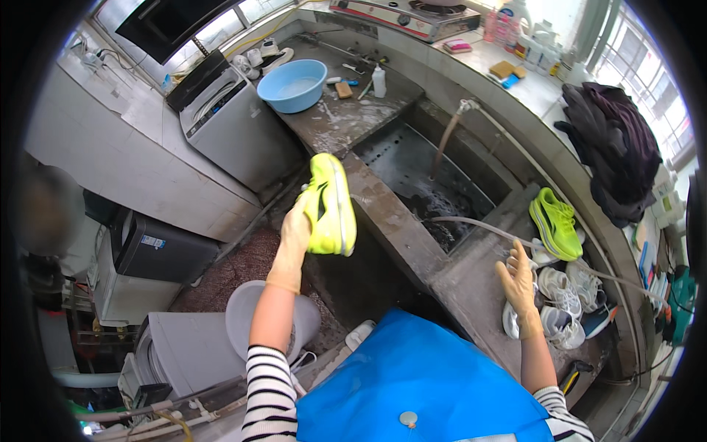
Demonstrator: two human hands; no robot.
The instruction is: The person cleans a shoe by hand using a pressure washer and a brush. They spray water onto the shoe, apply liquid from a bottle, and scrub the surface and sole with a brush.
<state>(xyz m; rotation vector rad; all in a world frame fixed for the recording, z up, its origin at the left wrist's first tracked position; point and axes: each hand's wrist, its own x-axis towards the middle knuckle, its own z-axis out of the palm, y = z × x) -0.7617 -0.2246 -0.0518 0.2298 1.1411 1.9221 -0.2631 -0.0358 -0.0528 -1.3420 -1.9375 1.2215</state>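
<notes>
My left hand (pixel 296 226), in a thin pale glove, grips a neon-yellow running shoe (pixel 331 207) by its far side, raised in front of the sink's near wall. Its side faces up towards me. My right hand (pixel 518 279), gloved too, is held with fingers apart and nothing in it, above the concrete ledge at the right. Just beyond it a matching neon-yellow shoe (pixel 555 224) lies on that ledge. Several white sneakers (pixel 560 290) are grouped beside and partly behind my right hand. A blue apron (pixel 425 381) covers my front.
The concrete sink (pixel 436 204) holds some water, with a hose over its edge. A blue basin (pixel 293 85), a brush, a soap bar (pixel 343 90) and a white bottle (pixel 379 82) stand on the far slab. Washing machines (pixel 237 127) and a grey bucket (pixel 243 315) are at the left.
</notes>
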